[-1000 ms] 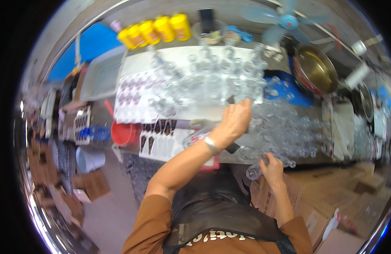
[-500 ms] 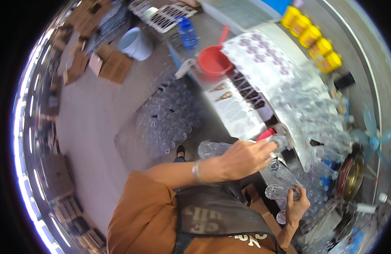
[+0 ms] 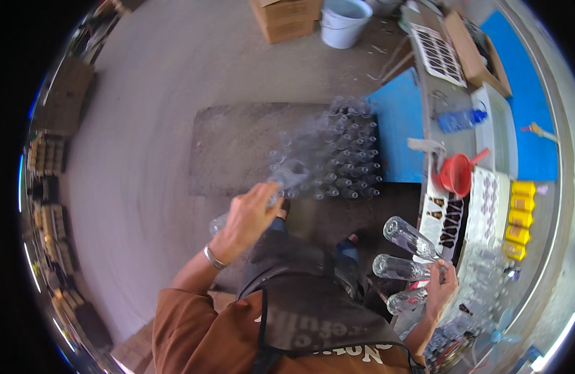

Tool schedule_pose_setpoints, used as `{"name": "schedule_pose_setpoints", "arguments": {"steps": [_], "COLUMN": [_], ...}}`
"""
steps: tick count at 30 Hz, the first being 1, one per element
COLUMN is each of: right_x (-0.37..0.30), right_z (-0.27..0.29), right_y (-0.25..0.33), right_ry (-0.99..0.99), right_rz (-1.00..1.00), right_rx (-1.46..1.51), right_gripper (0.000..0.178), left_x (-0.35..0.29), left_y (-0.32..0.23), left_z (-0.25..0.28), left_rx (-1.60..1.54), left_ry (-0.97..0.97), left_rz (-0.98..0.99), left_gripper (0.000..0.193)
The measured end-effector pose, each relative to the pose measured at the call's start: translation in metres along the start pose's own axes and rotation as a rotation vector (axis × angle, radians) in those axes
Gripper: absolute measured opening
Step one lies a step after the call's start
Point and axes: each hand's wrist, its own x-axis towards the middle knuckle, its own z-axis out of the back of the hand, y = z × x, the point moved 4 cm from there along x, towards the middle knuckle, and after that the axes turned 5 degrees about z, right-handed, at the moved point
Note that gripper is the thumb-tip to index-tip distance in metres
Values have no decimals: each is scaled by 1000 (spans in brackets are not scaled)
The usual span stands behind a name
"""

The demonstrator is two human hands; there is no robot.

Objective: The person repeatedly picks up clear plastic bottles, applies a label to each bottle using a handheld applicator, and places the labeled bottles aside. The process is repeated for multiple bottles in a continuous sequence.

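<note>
Closed around clear glass, my left hand (image 3: pixel 245 215) is out over the floor side, near the standing bottles. One clear glass bottle (image 3: pixel 290 174) sticks out beyond its fingers, blurred, and another bottle (image 3: pixel 219 224) shows behind the wrist. My right hand (image 3: pixel 442 285) grips three clear glass bottles by their necks, bases fanned out to the left: an upper bottle (image 3: pixel 404 233), a middle bottle (image 3: pixel 394 267) and a lower bottle (image 3: pixel 404 301). Many upright bottles (image 3: pixel 346 156) stand packed together on a dark flat board (image 3: pixel 231 140) ahead of me.
Along the right runs a workbench with a red dipper (image 3: pixel 457 174), a blue plastic bottle (image 3: pixel 460 120), a white tray (image 3: pixel 438 55) and yellow containers (image 3: pixel 520 218). More glass bottles (image 3: pixel 483 280) lie there. A blue panel (image 3: pixel 399 128) borders the board; a bucket (image 3: pixel 343 23) and carton (image 3: pixel 284 20) stand beyond.
My view has turned rightward relative to the room's bench. My left hand has swung away from the bench toward the standing bottles, carrying glass bottles. My right hand still holds bottles, now fanned wider.
</note>
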Motion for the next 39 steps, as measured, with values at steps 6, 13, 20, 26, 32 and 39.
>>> {"name": "schedule_pose_setpoints", "arguments": {"steps": [6,13,20,26,32,39], "right_x": [37,89,119,131,116,82], "right_z": [-103,-173,-240,-355,-521,-783], "right_y": [89,111,130,196,264,287], "right_ry": [194,265,341,494,591,675], "right_rz": [6,256,382,505,578,645], "right_rx": [39,-46,-59,15,53,-5], "right_gripper": [18,19,21,21,24,25], "left_x": [-17,-40,-20,41,112,165], "left_y": [153,239,300,403,536,696], "left_z": [64,86,99,103,66,-9], "left_rx": [184,298,220,233,261,203], "left_ry": [-151,-345,-382,-402,-338,-282], "left_rz": [325,503,828,725,659,625], "left_gripper": [28,27,34,39,34,31]}}
